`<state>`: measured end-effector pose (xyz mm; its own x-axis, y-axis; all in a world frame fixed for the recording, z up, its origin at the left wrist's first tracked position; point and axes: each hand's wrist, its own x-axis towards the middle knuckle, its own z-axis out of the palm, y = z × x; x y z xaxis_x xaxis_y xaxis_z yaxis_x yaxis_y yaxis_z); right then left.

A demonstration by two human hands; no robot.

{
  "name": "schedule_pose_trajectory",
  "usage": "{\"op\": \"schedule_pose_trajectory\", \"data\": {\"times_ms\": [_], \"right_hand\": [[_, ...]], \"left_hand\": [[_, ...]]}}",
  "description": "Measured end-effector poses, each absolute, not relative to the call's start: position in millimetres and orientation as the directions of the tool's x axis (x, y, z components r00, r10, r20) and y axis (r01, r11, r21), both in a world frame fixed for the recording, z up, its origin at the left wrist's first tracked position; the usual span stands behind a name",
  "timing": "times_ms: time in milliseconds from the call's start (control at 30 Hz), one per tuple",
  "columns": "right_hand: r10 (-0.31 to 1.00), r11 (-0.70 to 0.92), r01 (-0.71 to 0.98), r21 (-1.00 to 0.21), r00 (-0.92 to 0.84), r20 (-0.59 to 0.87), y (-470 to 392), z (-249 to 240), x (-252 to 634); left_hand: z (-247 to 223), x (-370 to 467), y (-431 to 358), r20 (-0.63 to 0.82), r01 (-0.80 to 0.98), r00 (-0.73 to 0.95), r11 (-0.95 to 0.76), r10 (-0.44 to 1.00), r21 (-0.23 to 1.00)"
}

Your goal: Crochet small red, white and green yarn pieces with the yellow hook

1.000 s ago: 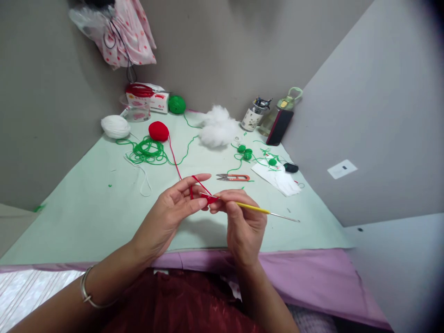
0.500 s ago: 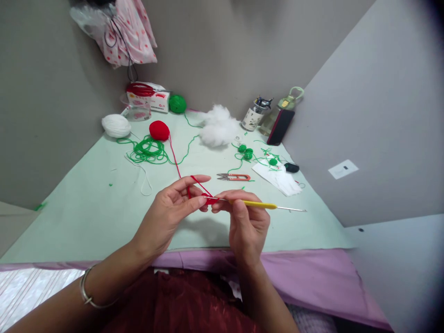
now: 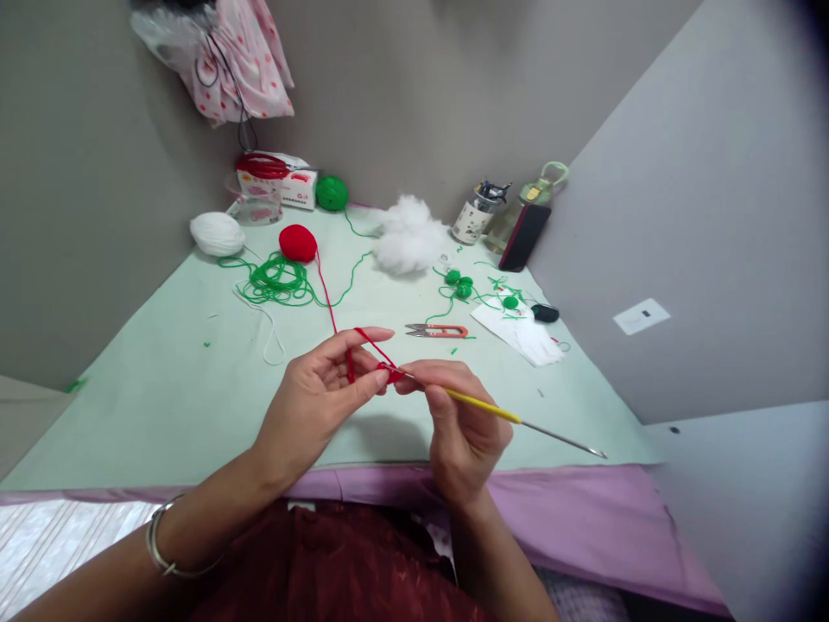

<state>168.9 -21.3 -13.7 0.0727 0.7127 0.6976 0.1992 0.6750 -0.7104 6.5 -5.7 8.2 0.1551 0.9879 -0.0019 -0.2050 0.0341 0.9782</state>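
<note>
Between thumb and fingers, my left hand (image 3: 317, 393) pinches a small red crochet piece (image 3: 392, 373). Red yarn (image 3: 328, 298) runs from the red yarn ball (image 3: 298, 244) over its raised index finger and down to the piece. My right hand (image 3: 463, 423) grips a crochet hook (image 3: 483, 405) with a yellow handle, closed around it like a pencil. The hook's left tip is at the red piece; its other metal end points down to the right. Fingers partly hide the stitches.
Orange thread snips (image 3: 437, 331) lie just beyond my hands. White stuffing (image 3: 409, 238), a white yarn ball (image 3: 218, 234), tangled green yarn (image 3: 277, 281) and small green balls (image 3: 463, 288) are spread behind. A phone (image 3: 524, 238) leans against a bottle (image 3: 545, 181) at the back right.
The crochet hook has tilted, its free end swinging down and to the right as my right hand turned slightly. My left hand keeps nearly the same hold on the red piece.
</note>
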Motion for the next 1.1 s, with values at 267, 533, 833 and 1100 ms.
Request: {"op": "schedule_pose_trajectory", "data": {"times_ms": [267, 533, 833, 1100], "right_hand": [[0.692, 0.697, 0.249, -0.673, 0.017, 0.722, -23.5, -13.6, 173.0], [0.686, 0.700, 0.278, -0.657, -0.010, 0.727, -23.1, -15.1, 172.3], [0.668, 0.709, 0.287, -0.644, 0.017, 0.744, -26.5, -19.7, 166.0], [0.660, 0.680, 0.360, -0.639, 0.080, 0.747, -22.9, -31.4, 162.4]], "left_hand": [[9.7, 8.4, -7.1, 0.026, -0.137, 0.102, -0.011, 0.994, 0.990], [6.3, 9.2, -7.8, 0.086, -0.052, 0.059, -0.083, 0.995, 0.995], [8.3, 12.8, -10.1, 0.161, 0.011, 0.011, -0.161, 0.987, 0.987], [7.2, 14.4, -11.5, 0.002, -0.204, 0.044, 0.007, 0.999, 0.979]]}}
